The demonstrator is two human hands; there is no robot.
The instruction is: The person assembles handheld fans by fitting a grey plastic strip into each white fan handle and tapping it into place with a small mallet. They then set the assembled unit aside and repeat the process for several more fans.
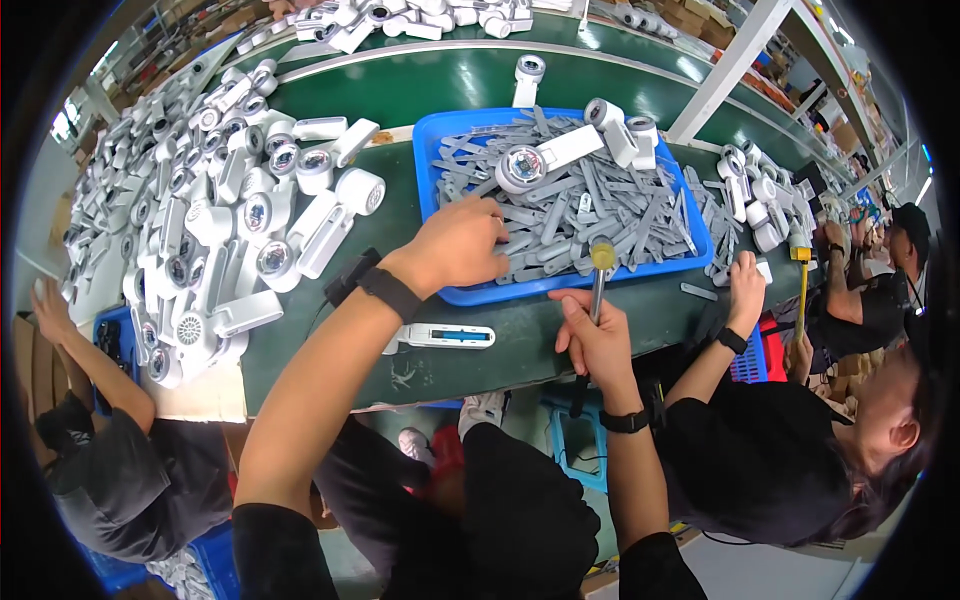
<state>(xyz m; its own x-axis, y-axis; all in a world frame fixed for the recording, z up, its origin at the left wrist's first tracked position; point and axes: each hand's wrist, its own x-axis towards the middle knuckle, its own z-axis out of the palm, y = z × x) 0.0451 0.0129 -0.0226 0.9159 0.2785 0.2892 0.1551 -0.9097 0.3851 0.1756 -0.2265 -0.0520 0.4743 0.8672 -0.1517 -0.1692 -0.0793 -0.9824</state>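
Observation:
My left hand (458,245) reaches over the near left rim of a blue tray (428,170), its fingers curled at the grey strips; whatever they pinch is hidden. The tray is heaped with flat grey plastic strips (555,215), with white handheld fan bodies (575,148) lying on top. My right hand (600,345) is closed around a hammer (602,255) with a yellowish round head, a metal shaft and a dark grip, held up by the tray's near edge. Below my left hand, a white fan handle (450,336) lies with its slot open, showing a blue part inside.
Many white fan bodies (260,215) are piled at left; a smaller group (765,200) lies at right. Beyond the tray runs a green conveyor (400,85). A co-worker's hand (745,290) works close on my right; another person's hand (50,310) is at far left.

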